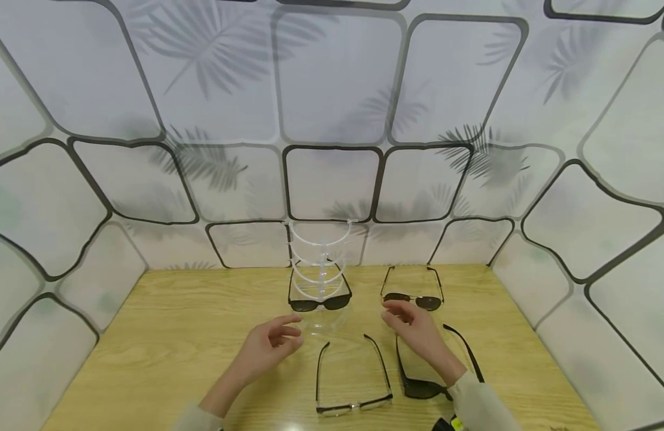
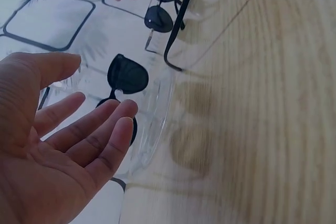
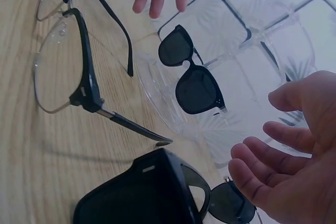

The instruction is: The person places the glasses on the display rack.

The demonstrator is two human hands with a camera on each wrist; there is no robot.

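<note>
Clear rack (image 1: 322, 278), twelve o'clock between left hand (image 1: 267, 347) and right hand (image 1: 418, 335): we judge it light, slick, brittle, best gripped low. Both hands: loosely spread, holding nothing. Dark-browed eyeglasses (image 1: 355, 406), rack's five o'clock: probably delicate, best lifted by the front.

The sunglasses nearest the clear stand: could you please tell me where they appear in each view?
Head: sunglasses below centre.
Left wrist: sunglasses left of centre, partly hidden by the left hand.
Right wrist: sunglasses slightly above and right of centre.
Shared landmark: clear stand.

Leaf-patterned walls (image 1: 332, 90) around wood-grained tabletop (image 1: 170, 323)
</note>
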